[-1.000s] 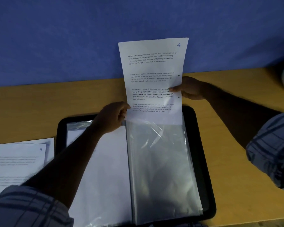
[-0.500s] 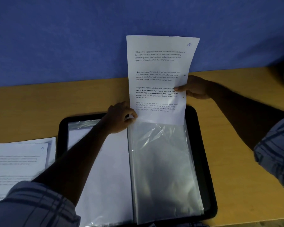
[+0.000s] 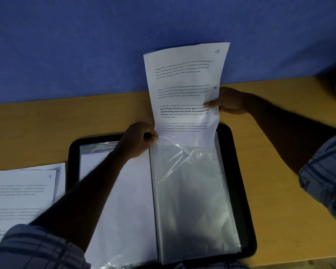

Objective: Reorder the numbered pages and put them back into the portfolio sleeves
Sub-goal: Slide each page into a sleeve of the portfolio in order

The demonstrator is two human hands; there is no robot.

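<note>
Left hand [image 3: 138,139]: fingers curled tight, pinching the top left corner of the clear sleeve [image 3: 192,191] at its open mouth. Knuckles face up; the forearm runs back down-left across the left leaf to a plaid cuff [image 3: 37,247].

Right hand [image 3: 229,100]: thumb pressed on the front of page 4 [image 3: 184,90] at its right edge, the other fingers behind the sheet and mostly hidden. It pinches the page. The forearm reaches in from the right, over the table [image 3: 279,191].

Page 4: held upright, slightly bowed and tilted, top against the blue wall [image 3: 85,45]. Bottom edge sits at the sleeve mouth; can't tell how far it is in. A blue handwritten "4" is in the top right corner. There are four printed text blocks, the third partly bold, and two small dots near the right edge.

The sleeve is creased and glossy near the top, lying on the right half of the open black portfolio [image 3: 241,191]. The left half shows a white sheet in plastic.

Loose pages [image 3: 21,191] lie on the table left of the portfolio, the top one marked "9".
</note>
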